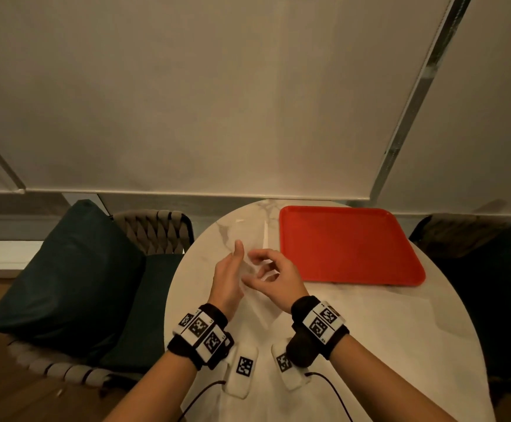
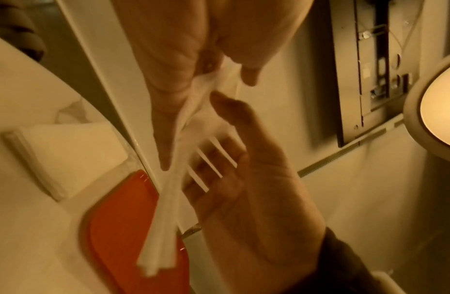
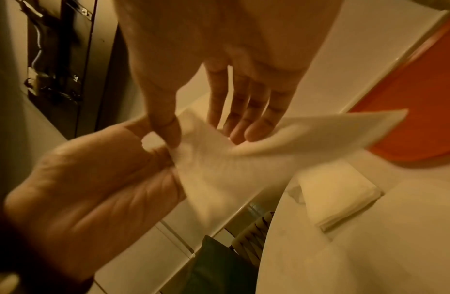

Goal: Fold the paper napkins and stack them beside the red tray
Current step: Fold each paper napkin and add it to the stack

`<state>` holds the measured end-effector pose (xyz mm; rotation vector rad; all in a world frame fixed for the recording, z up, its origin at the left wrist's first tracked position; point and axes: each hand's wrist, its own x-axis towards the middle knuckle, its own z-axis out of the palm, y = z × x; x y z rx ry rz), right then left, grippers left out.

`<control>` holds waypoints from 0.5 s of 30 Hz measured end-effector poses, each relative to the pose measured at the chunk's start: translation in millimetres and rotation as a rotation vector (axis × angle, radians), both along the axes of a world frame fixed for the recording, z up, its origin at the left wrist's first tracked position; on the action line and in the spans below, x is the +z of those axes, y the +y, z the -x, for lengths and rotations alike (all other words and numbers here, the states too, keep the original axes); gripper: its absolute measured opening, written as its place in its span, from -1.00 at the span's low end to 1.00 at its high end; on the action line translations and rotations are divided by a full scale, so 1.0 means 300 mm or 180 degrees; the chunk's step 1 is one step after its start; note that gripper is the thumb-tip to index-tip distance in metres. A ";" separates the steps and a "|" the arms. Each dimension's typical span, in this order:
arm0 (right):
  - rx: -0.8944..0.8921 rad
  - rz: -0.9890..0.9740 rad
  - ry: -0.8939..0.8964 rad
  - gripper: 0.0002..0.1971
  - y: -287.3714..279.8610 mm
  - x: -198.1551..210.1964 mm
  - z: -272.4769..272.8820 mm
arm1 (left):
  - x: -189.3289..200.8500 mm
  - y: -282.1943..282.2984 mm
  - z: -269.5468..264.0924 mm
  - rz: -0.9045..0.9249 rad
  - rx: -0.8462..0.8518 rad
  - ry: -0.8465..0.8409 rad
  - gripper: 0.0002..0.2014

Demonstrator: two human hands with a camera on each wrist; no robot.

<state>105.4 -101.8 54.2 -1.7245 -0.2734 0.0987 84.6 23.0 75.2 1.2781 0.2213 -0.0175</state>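
Note:
A white paper napkin (image 3: 231,159) hangs in the air between both hands, above the round marble table (image 1: 339,330); the left wrist view shows the napkin (image 2: 168,218) edge-on, in several layers. My left hand (image 1: 232,266) pinches one side between thumb and long fingers. Close beside it, my right hand (image 1: 263,263) holds the napkin too, thumb (image 3: 165,127) on a corner and fingers (image 3: 243,127) behind the sheet. The red tray (image 1: 348,245) lies at the table's far right. A stack of folded napkins (image 3: 339,199) rests on the table just left of the tray (image 2: 123,228).
A chair with dark green cushions (image 1: 65,275) stands left of the table. Another dark chair (image 1: 507,269) is on the right. Pale roller blinds (image 1: 217,102) fill the wall behind. Cables trail from both wrist units near the table's front edge.

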 end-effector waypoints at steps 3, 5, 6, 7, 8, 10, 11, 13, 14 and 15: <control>0.0268 0.0125 0.0029 -0.45 -0.005 -0.014 -0.014 | -0.019 0.021 -0.015 -0.0094 -0.0015 0.0006 -0.64; 0.0266 0.0049 0.0067 -0.54 -0.015 -0.019 -0.032 | -0.034 0.037 -0.027 -0.0288 0.0095 0.0053 -0.76; 0.0154 0.0030 0.0072 -0.63 -0.023 -0.024 -0.045 | -0.041 0.045 -0.036 -0.0330 0.0130 0.0106 -0.73; 0.0001 0.0060 0.0071 -0.71 -0.032 -0.031 -0.059 | -0.050 0.055 -0.045 -0.0355 0.0132 0.0132 -0.71; -0.0134 0.0158 0.0072 -0.76 -0.042 -0.040 -0.076 | -0.055 0.064 -0.053 -0.0353 0.0136 0.0148 -0.69; -0.0176 0.0414 0.0091 -0.76 -0.061 -0.064 -0.109 | -0.075 0.080 -0.073 -0.0326 0.0103 0.0183 -0.65; -0.0098 0.0455 0.0134 -0.75 -0.068 -0.078 -0.125 | -0.090 0.087 -0.085 -0.0305 0.0071 0.0200 -0.62; 0.0031 0.0368 0.0259 -0.72 -0.073 -0.114 -0.158 | -0.118 0.095 -0.111 -0.0382 -0.0015 0.0240 -0.58; 0.0019 0.0323 0.0305 -0.71 -0.072 -0.133 -0.176 | -0.136 0.099 -0.126 -0.0483 -0.0047 0.0273 -0.55; -0.0047 0.0327 0.0351 -0.69 -0.069 -0.155 -0.195 | -0.157 0.103 -0.143 -0.0584 -0.0071 0.0307 -0.50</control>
